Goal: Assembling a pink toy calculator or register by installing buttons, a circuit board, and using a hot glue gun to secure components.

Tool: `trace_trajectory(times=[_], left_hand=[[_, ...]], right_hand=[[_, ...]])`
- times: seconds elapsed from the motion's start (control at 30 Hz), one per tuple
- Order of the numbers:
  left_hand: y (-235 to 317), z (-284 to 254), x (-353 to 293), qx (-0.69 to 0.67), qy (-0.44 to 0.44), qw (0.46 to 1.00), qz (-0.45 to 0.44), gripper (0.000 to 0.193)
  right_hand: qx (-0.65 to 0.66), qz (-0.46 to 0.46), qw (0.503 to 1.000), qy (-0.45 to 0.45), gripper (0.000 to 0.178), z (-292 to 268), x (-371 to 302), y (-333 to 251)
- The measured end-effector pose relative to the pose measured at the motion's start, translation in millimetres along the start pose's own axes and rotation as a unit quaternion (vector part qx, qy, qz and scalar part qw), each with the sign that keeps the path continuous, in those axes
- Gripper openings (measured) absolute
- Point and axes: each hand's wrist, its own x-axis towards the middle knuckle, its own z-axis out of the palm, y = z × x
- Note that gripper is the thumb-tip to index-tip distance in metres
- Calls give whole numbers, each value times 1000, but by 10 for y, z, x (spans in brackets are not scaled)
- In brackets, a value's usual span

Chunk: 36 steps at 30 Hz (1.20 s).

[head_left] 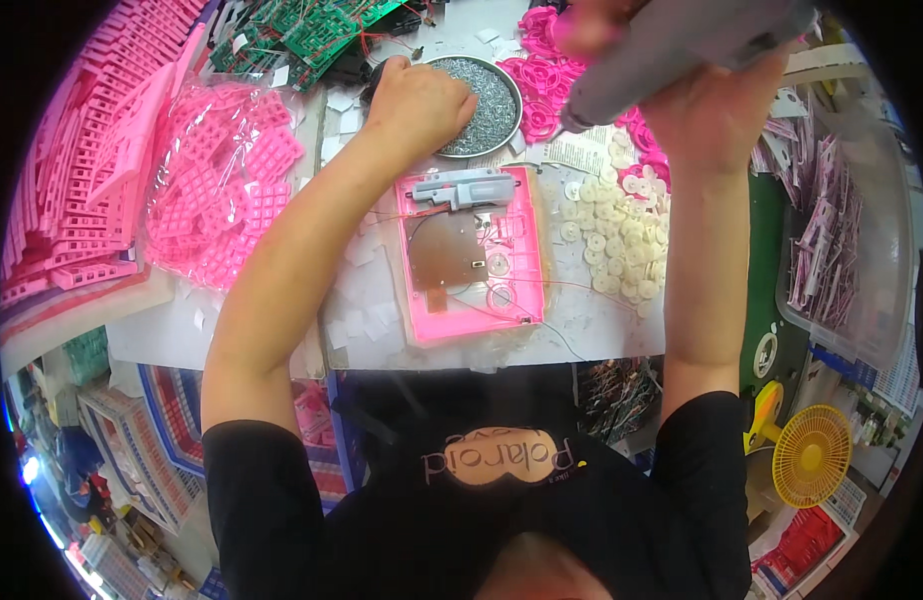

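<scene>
On the white bench, as the head view shows, a pink plastic casing lies flat in front of the person, its inner side up, with a grey motor unit along its far edge and thin wires trailing off it. The left hand is at the left side of a round dish of small metal screws, fingers curled in; whether they pinch a screw I cannot tell. The right hand is wrapped around a grey power screwdriver, its tip pointing down-left, raised beyond the casing and apart from it. Cream-white discs are heaped right of the casing, bright pink parts beyond them; a clear bag of pink keypads lies left, near green circuit boards.
</scene>
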Motion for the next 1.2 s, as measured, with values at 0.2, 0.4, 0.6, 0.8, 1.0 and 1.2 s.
trace_trajectory(times=[0.2, 0.4, 0.6, 0.8, 1.0, 1.2], left_hand=[[219, -368, -337, -114, 184, 974, 71, 13], [636, -458, -887, -342, 143, 926, 64, 4], [694, -430, -993, -432, 161, 887, 21, 5], [696, -386, -985, -326, 233, 915, 46, 14], [683, -369, -952, -199, 188, 962, -10, 26], [642, -302, -963, -193, 154, 969, -3, 25]], right_hand=[[-168, -14, 985, -34, 59, -49, -427, 111], [-20, -42, 998, 45, 57, 279, -620, 288], [-75, -50, 996, -1, 39, 341, -647, 258], [-78, -70, 994, -20, 34, 306, -635, 357], [-93, -30, 992, 85, 28, 207, -563, 563], [-108, -10, 989, 98, 20, 114, -572, 869]])
